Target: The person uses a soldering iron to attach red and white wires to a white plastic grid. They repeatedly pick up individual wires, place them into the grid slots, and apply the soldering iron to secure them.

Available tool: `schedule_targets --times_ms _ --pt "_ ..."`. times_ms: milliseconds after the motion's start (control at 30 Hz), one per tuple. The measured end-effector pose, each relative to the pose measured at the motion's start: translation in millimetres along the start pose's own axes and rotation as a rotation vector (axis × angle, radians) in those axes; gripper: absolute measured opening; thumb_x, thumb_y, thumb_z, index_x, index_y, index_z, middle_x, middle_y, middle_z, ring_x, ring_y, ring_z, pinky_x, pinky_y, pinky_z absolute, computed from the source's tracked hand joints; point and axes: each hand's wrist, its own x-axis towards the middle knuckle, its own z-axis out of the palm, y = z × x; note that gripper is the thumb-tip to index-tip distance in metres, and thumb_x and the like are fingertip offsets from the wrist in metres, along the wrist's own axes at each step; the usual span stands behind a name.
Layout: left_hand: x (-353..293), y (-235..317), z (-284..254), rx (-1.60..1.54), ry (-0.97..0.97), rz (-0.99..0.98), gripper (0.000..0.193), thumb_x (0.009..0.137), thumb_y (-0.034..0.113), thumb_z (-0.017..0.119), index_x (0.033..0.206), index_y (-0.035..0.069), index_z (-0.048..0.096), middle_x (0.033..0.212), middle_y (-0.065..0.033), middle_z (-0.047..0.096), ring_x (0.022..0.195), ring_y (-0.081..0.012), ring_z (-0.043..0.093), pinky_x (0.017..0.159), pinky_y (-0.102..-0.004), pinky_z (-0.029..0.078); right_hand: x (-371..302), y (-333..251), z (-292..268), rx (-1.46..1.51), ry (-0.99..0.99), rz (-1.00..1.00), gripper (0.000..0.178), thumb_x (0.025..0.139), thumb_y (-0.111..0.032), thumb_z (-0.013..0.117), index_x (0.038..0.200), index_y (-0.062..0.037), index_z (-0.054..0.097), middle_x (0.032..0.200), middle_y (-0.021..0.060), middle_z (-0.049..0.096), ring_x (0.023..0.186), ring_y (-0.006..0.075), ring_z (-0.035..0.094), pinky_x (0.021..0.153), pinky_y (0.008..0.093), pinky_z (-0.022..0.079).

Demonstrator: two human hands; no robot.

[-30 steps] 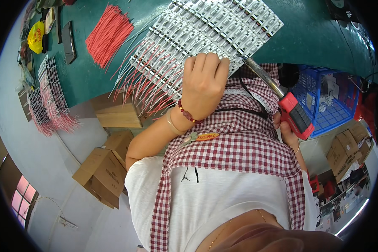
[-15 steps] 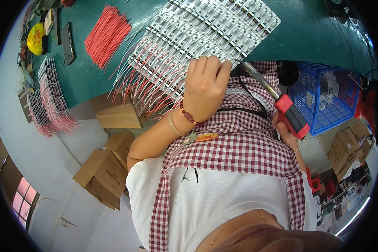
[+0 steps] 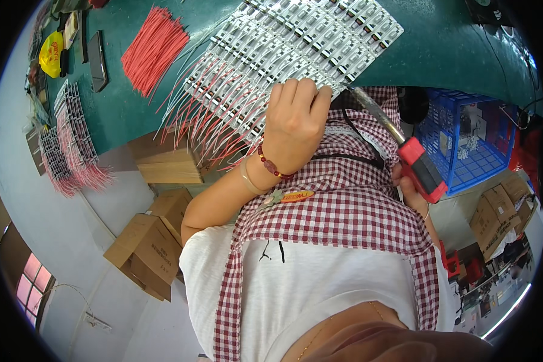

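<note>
A wide panel of small metallic circuit boards [image 3: 308, 45] lies tilted over the front edge of the green table, with red and white wires [image 3: 214, 123] hanging off its left and lower side. My left hand [image 3: 297, 117] is closed at the panel's near edge, knuckles up; its fingertips and whatever they hold are hidden. My right hand [image 3: 410, 188], mostly behind the handle, grips a soldering iron [image 3: 421, 169] with a red and black handle. The iron's metal shaft slants up and left, its tip close to the panel's near right edge, just right of my left hand.
A bundle of red wires [image 3: 154, 51] lies on the green table [image 3: 428, 42], left of the panel. Farther left are a phone [image 3: 98, 61], a yellow object [image 3: 51, 55] and wired boards [image 3: 75, 133]. A blue plastic crate [image 3: 464, 142] stands at right; cardboard boxes [image 3: 142, 247] sit below left.
The soldering iron has shifted very slightly to the right, its tip a little farther from my left hand. My left hand has stayed almost in place.
</note>
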Motion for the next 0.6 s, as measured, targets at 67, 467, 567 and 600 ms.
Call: schedule_targets --times_ms 67,467,567,600 --pt "0 0 0 0.005 0.000 -0.001 0.019 0.072 -0.001 0.066 0.090 0.003 0.064 0.074 -0.0055 0.046 0.068 -0.0217 0.048 0.062 -0.0339 0.038 3 -8 -1 0.236 0.000 0.094 0.031 0.081 -0.031 0.069 0.086 -0.0002 0.063 0.073 0.0082 0.061 0.059 0.0187 0.058 0.052 0.0294 0.044" --pt "3 -1 1 0.049 -0.026 -0.027 0.014 0.074 0.003 0.066 0.088 0.006 0.062 0.075 -0.0055 0.047 0.071 -0.0222 0.049 0.065 -0.0344 0.037 13 -10 7 0.507 0.047 0.195 0.048 0.082 -0.044 0.068 0.094 0.0016 0.062 0.068 0.0053 0.058 0.057 0.0121 0.053 0.052 0.0242 0.042" --pt "4 1 1 0.101 -0.023 -0.055 0.012 0.075 0.006 0.067 0.084 0.008 0.060 0.076 -0.0051 0.048 0.072 -0.0225 0.049 0.066 -0.0355 0.036 18 -7 7 0.548 0.053 0.182 0.061 0.083 -0.051 0.064 0.112 0.0016 0.051 0.066 0.0048 0.053 0.054 0.0121 0.047 0.051 0.0248 0.039" --pt "5 2 0 0.113 -0.015 -0.079 0.012 0.074 0.008 0.067 0.084 0.008 0.060 0.077 -0.0048 0.048 0.073 -0.0227 0.049 0.067 -0.0360 0.036 21 -9 6 0.573 0.065 0.176 0.064 0.083 -0.052 0.063 0.115 0.0017 0.048 0.065 0.0047 0.051 0.053 0.0121 0.046 0.051 0.0250 0.038"
